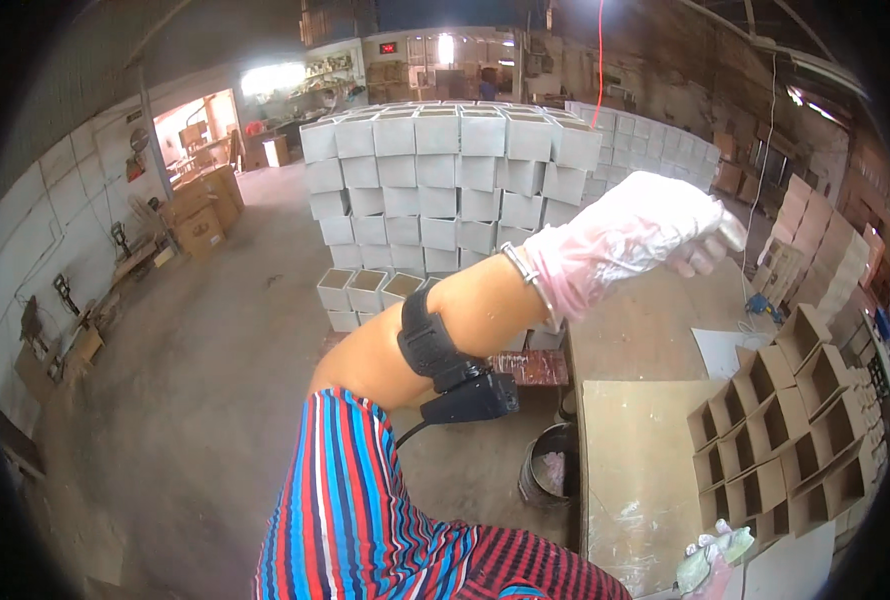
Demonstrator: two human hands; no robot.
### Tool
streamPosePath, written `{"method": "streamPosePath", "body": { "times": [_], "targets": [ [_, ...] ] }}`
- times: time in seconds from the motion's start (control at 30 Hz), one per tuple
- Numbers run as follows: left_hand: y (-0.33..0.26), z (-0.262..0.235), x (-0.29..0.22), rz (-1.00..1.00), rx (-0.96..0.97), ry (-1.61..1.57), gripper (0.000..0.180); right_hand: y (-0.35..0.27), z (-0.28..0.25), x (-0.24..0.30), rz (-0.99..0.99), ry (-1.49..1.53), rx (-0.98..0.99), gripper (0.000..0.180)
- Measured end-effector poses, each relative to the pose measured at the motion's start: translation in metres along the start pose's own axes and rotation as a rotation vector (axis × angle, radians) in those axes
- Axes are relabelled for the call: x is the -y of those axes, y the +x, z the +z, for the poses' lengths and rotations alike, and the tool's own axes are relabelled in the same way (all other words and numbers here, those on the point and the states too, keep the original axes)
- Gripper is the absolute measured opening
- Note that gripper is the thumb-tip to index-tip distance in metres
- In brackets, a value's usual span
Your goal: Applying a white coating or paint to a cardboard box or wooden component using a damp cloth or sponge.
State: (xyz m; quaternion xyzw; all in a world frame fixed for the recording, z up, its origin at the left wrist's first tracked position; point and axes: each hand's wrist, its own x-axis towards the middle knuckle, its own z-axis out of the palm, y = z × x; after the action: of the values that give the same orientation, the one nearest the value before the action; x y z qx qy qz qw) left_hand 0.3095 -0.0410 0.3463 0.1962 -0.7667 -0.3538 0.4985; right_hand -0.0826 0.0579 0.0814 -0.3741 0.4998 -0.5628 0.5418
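My left hand (655, 230), in a pink-and-white stained glove, is raised over the far part of the worktable (635, 335). Its fingers curl inward, and nothing shows in them. A black strap with a small black device (465, 385) circles that forearm, below a striped sleeve. Low at the right, my right hand (707, 562) is gloved too and partly cut off by the lower edge. Its fingers are bent near a pale greenish patch; whether that is glove or a held thing I cannot make out. Beside it stand stacked open brown boxes (760, 435).
A tall stack of white boxes (395, 185) rises beyond my left arm. A metal bucket (550, 465) stands beside the table, near a reddish bench (530, 368). A white sheet (725, 350) lies on the table. Cartons (200, 225) stand by the left wall.
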Motion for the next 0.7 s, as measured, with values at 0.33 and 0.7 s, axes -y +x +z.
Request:
{"method": "streamPosePath", "body": {
  "times": [0.33, 0.7],
  "targets": [
    [-0.025, 0.013, 0.004, -0.138, -0.121, -0.037, 0.032, -0.006, 0.003, 0.026, 0.180, 0.179, 0.144, 0.030],
    [-0.046, 0.046, 0.000, -0.172, -0.091, -0.066, 0.034, -0.027, -0.030, 0.027, 0.028, 0.153, 0.148, 0.046]
  ]
}}
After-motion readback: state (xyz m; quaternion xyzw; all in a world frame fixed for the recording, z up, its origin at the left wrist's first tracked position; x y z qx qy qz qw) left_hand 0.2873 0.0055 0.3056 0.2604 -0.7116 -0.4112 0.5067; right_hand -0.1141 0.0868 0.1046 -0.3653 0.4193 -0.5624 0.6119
